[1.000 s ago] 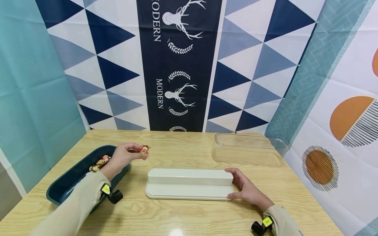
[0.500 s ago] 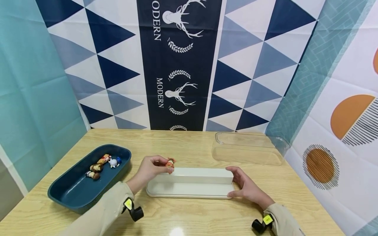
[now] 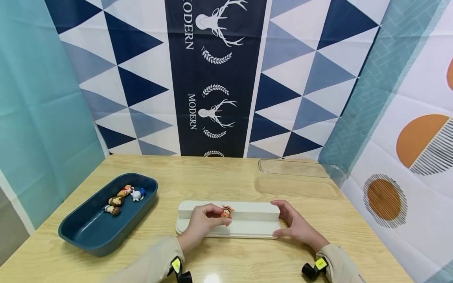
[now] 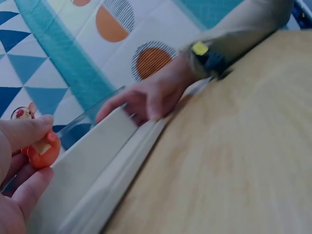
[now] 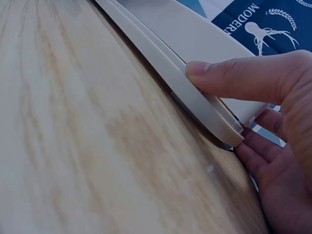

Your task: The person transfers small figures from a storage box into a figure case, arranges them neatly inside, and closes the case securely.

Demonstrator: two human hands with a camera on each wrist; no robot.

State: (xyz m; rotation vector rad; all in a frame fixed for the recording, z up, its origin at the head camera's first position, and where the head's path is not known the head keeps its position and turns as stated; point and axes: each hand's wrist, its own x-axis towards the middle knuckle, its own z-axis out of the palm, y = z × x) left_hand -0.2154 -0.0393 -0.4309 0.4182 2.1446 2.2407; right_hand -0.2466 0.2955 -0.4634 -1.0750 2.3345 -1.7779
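My left hand (image 3: 202, 225) pinches a small orange tiger figurine (image 3: 227, 212) with dark stripes between thumb and fingertips. In the head view it overlaps the middle of a white two-level display base (image 3: 251, 226), which has a raised step along its back. The left wrist view shows the figurine's rounded orange body (image 4: 45, 152) between the fingers, level with the step. At the base's right end my right hand (image 3: 297, 226) grips it, thumb on the front rim and fingers round the back corner. The right wrist view has that thumb (image 5: 219, 78) pressed on the rim.
A dark teal tub (image 3: 88, 232) on the left holds several small figurines, among them a white and blue one (image 3: 137, 195). Behind the base to the right lies a clear plastic cover (image 3: 297, 184). Patterned cloths hang behind and beside the wooden table (image 3: 247, 259).
My left hand has carried the tiger figurine from beside the teal tub rightward to over the middle of the white base. The right hand has kept its grip in place.
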